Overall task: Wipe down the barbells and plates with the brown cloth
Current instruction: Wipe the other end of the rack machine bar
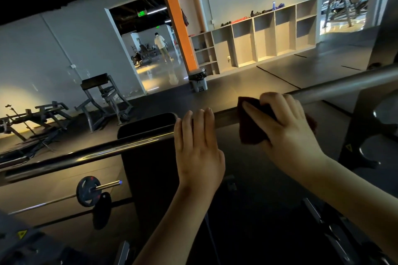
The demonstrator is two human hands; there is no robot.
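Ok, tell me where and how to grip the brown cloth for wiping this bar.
Grip the brown cloth where it drapes over the barbell, coming from above as the right hand does: fingers over the far side, thumb on the near flap. The bar is round and lies level, so a wrapped grip likely slides along it.

The barbell (pixel 133 146) serves as reference: both of its ends run out of frame, left and right, so any sleeves or plates cannot be assessed. Its shaft is concealed beneath the left hand (pixel 199 148) and beneath the brown cloth (pixel 254 122), itself largely covered by the right hand (pixel 288 127). Below the barbell, the bench pad (pixel 148 170) fades into shadow. Beyond it, the person in the doorway (pixel 161 46) is too small to detail.
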